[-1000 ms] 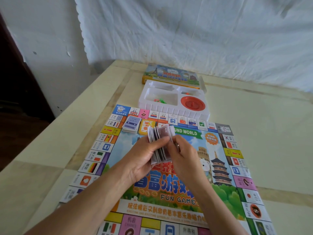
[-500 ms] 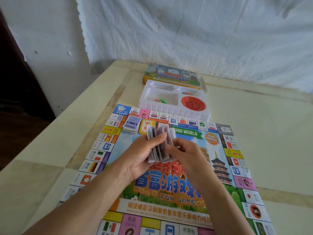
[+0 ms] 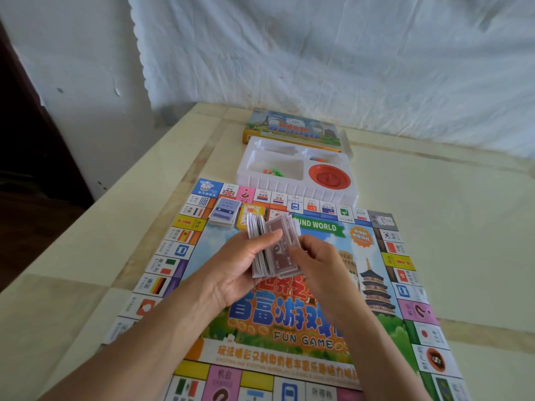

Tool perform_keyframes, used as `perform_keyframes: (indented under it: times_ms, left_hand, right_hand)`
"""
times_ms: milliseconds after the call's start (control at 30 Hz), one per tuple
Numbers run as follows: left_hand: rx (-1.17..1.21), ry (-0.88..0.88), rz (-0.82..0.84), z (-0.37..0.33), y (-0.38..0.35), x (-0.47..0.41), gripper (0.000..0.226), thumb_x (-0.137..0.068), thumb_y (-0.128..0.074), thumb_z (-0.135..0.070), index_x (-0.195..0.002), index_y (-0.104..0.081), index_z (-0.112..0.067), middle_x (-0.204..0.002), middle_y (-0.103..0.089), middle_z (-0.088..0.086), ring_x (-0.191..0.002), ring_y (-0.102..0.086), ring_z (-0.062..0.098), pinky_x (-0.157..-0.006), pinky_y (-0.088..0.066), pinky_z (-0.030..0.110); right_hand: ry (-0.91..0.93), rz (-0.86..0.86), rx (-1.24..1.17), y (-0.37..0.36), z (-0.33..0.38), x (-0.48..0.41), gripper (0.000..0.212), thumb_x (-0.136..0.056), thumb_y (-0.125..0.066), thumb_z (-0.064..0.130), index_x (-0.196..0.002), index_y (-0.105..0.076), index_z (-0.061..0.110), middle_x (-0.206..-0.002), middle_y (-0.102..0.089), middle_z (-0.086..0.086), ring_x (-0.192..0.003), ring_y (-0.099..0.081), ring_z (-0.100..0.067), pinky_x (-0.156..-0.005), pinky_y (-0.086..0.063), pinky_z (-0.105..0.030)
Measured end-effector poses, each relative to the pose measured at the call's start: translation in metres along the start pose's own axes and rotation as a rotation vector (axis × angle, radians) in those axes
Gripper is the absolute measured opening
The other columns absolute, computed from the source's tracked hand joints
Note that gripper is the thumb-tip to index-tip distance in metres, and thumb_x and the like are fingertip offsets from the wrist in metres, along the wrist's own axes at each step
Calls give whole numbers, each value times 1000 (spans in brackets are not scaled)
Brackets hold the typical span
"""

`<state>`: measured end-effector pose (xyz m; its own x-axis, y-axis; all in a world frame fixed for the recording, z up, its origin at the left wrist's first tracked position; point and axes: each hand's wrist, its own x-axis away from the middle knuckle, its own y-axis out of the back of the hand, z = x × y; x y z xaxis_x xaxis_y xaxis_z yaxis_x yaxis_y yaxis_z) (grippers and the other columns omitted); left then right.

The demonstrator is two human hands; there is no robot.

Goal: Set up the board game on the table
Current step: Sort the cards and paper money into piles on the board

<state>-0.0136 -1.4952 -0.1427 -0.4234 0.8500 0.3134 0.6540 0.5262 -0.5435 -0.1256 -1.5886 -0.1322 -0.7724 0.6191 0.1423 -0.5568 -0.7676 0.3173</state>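
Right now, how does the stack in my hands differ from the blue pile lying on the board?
The held stack is gripped above the game board by your left hand and right hand; the blue pile lies flat on it, untouched. The held stack is splayed, the blue pile squared. The held stack shows a maroon face, the blue pile a blue one. Both are printed game pieces.
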Motion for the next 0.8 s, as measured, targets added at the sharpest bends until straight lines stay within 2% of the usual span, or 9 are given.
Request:
perform_keyframes:
  times_ms: [100,200,267,400,500,567,800]
  left_hand:
    - [-59,-38,-32,2,-2,0,38,-79,-67,-18,-114,-63,-3,-102,-65,20,-94,-63,32,-90,-49,48]
    - [-143,-99,-73,5,-6,1,41,-75,-70,-22,-113,-65,-8,-95,-71,13,-88,-68,26,-72,-56,39]
    - [-155,-115,-89,7,-7,1,43,-72,-71,-24,-113,-65,-9,-91,-72,11,-86,-69,24,-68,-55,35]
    - [-140,-102,-106,6,-6,1,47,-69,-72,-25,-112,-64,-8,-98,-72,16,-96,-67,32,-83,-55,43]
    - [-131,-90,-109,6,-7,1,44,-69,-72,-25,-109,-66,-8,-96,-72,16,-94,-67,32,-85,-54,44]
    - [-127,-80,-115,6,-7,1,44,-71,-72,-25,-111,-65,-7,-103,-70,20,-98,-66,35,-87,-52,46]
    - [-136,-79,-119,5,-8,1,42,-71,-71,-26,-109,-65,-8,-101,-70,20,-95,-67,33,-84,-53,44]
  right_hand:
    - [35,-28,68,-5,0,0,27,-97,-45,22,-94,-55,-2,-78,-53,-15,-62,-40,-18,-57,-35,-35]
    - [70,-38,110,-10,0,0,31,-98,-45,30,-88,-53,1,-72,-52,-8,-56,-39,-14,-51,-35,-31]
    - [82,-35,130,-10,2,1,35,-96,-47,36,-85,-54,3,-69,-53,-6,-54,-41,-11,-49,-35,-26]
    - [29,17,66,-7,3,2,30,-94,-51,36,-90,-60,8,-87,-65,-17,-62,-53,-14,-57,-45,-25]
    - [-12,45,10,-4,3,2,25,-93,-53,35,-92,-61,11,-89,-69,-12,-74,-66,-21,-71,-53,-31]
    - [-31,59,-10,-3,4,2,20,-92,-56,31,-93,-62,12,-90,-70,-8,-81,-68,-19,-78,-56,-32]
    - [-43,66,6,-4,5,2,12,-86,-66,25,-94,-63,16,-90,-71,-6,-83,-69,-20,-80,-57,-34]
